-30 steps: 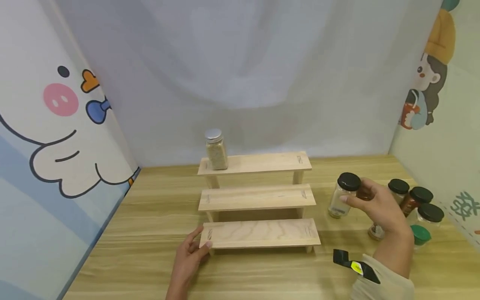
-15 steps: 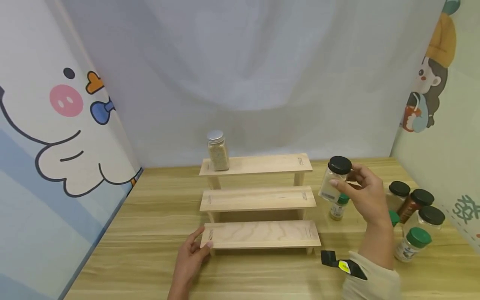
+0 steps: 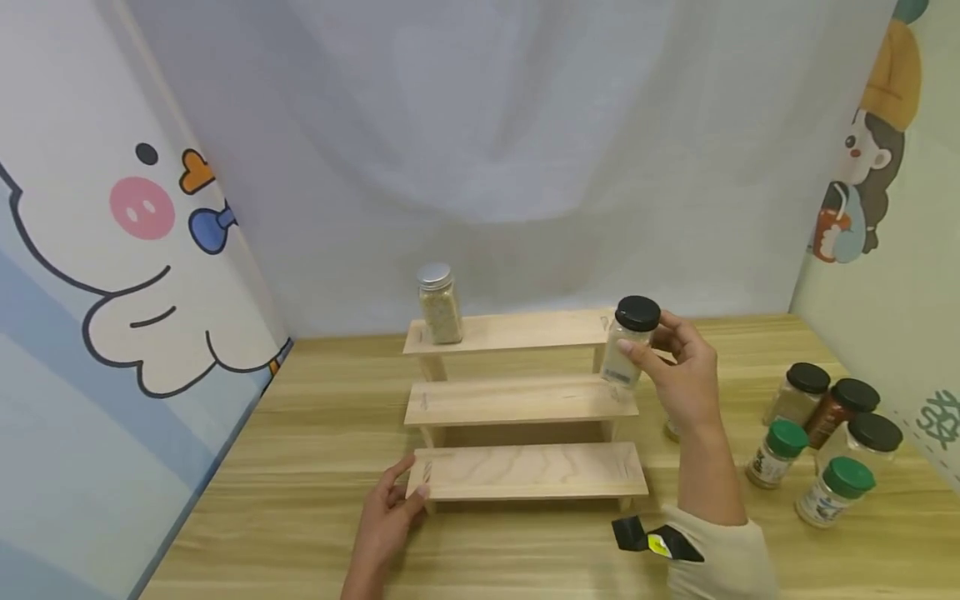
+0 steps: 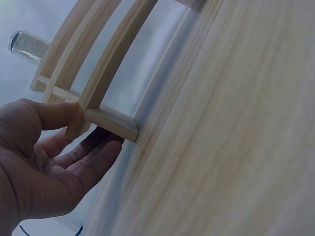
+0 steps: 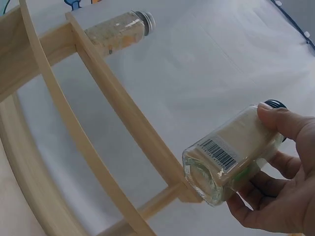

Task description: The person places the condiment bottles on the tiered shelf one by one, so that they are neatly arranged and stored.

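A three-step wooden rack (image 3: 525, 402) stands on the table. My left hand (image 3: 386, 521) grips the left end of its lowest step, thumb on top and fingers beneath, as the left wrist view (image 4: 54, 162) shows too. In my right hand (image 3: 686, 379) is a glass spice jar (image 3: 630, 346) with a black lid and pale contents, pinched between thumb and fingers. It is held in front of the right end of the top step; the right wrist view shows a barcode label on the jar (image 5: 231, 147). A silver-lidded jar (image 3: 441, 308) stands at the top step's left end.
Right of the rack stand several more jars: black-lidded ones (image 3: 798, 396), one with red-brown contents (image 3: 831, 417), and green-lidded ones (image 3: 768, 462). Another small jar (image 3: 671, 429) is mostly hidden behind my right arm. A grey cloth (image 3: 517, 167) hangs behind the table.
My right hand has carried the black-lidded jar left and upward, from beside the other jars to the rack's right end. The left hand stays on the lowest step.
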`<state>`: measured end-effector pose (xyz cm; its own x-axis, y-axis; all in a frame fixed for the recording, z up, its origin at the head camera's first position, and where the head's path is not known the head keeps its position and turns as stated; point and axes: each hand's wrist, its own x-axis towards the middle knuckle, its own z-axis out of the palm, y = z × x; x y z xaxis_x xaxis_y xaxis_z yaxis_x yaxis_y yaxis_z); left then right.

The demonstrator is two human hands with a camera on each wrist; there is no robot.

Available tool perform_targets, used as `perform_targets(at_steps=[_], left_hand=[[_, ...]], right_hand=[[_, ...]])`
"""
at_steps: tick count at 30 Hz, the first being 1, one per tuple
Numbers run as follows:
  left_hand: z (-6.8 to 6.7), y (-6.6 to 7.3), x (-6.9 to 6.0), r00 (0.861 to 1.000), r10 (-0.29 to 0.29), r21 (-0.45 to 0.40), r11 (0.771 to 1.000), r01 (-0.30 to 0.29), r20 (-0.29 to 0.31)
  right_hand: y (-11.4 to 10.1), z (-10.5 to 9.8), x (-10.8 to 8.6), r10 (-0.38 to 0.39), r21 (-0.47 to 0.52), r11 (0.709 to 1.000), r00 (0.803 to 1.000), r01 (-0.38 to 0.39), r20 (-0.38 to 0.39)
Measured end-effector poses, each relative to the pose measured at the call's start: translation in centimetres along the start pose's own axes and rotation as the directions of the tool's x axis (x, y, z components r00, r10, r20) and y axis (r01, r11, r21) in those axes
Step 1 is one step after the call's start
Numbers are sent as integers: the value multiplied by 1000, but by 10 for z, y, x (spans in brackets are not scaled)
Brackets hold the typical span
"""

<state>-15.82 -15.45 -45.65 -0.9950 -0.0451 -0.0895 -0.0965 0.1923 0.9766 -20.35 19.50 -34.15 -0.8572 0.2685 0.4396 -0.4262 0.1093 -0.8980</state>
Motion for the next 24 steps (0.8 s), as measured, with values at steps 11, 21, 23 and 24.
perform_targets(at_steps=[11,21,23,24], left_hand=[[1,-3,-2,1000,0,-10,1000,0,7],[-1,-1,-1,1000,2,-23,1000,-1,26],[-1,-1,-1,1000,-2,-27,1000,3,28],[0,-1,-1,1000,-1,-32,999,2,28]], right_hand=[[2,36,14,-67,81,995,988,57,136],[0,61,29,-133,141,985,958,100,254],[-1,66,31,-135,149,984,953,97,270],[-1,69,32,-135,152,984,951,95,277]])
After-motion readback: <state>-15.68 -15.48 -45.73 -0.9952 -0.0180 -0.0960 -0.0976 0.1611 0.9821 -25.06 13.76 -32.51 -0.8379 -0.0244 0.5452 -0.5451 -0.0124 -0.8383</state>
